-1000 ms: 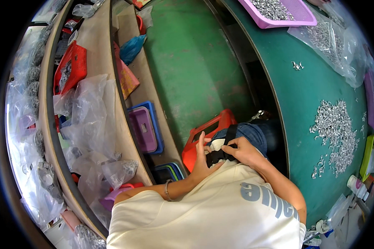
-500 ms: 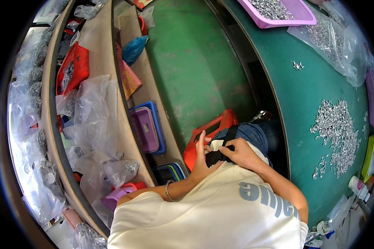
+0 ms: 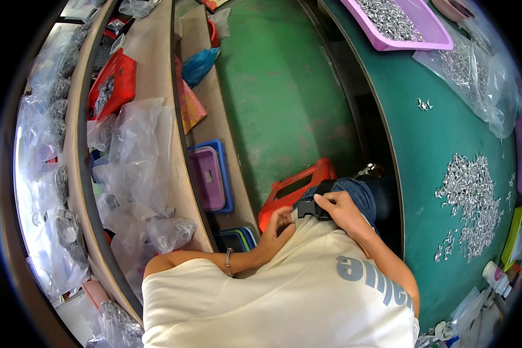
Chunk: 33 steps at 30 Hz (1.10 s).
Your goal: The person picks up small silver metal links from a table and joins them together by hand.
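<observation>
- At the wearer's waist, against the pale shirt (image 3: 272, 290), lies a black buckle (image 3: 307, 208), its long axis running roughly side to side.
- The right hand (image 3: 343, 210) is nearer: its fingers grip the buckle's right end, thumb on top.
- The left hand (image 3: 278, 227) sits just beyond the other end, its fingers loosely curled and released (whether they brush the shirt, I can't tell).
- Worktop (image 3: 423, 139) edge to the right, shelf (image 3: 217, 119) edge left; green floor (image 3: 290, 104) stretches ahead past a red stool (image 3: 278, 204).
</observation>
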### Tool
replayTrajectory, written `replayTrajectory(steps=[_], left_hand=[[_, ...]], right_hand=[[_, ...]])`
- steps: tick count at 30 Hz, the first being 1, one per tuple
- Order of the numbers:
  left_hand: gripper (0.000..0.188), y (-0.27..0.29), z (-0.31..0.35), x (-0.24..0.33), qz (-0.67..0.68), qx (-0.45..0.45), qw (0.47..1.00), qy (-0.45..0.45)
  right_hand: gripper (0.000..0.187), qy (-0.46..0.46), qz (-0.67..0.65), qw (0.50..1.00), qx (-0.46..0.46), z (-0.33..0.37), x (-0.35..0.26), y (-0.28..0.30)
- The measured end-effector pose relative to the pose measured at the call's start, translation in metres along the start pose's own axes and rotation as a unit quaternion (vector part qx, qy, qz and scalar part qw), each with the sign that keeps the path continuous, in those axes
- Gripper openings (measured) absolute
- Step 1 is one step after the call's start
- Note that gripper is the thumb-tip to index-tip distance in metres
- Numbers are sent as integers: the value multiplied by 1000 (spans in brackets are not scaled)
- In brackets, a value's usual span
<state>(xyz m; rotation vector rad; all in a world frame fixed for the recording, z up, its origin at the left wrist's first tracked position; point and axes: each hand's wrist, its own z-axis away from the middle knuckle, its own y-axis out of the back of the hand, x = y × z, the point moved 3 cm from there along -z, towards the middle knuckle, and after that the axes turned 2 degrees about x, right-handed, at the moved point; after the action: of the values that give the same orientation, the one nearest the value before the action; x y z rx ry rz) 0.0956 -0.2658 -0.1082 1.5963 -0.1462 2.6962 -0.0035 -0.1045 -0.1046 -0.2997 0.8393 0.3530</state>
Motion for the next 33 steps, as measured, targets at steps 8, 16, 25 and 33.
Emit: replayTrajectory(steps=[8,16,25,33], left_hand=[[26,-8,-15,-4,185,232,953,54],[31,10,-33,5,262,188,933,160],[30,-8,-44,20,97,203,974,42],[32,-16,-40,30,-10,169,985,26]], right_hand=[[32,-58,-54,997,-11,5,3,-2],[31,-62,-35,997,-3,2,-1,8],[30,-39,22,999,-31,7,-7,8],[29,-66,58,995,-41,8,-11,11]])
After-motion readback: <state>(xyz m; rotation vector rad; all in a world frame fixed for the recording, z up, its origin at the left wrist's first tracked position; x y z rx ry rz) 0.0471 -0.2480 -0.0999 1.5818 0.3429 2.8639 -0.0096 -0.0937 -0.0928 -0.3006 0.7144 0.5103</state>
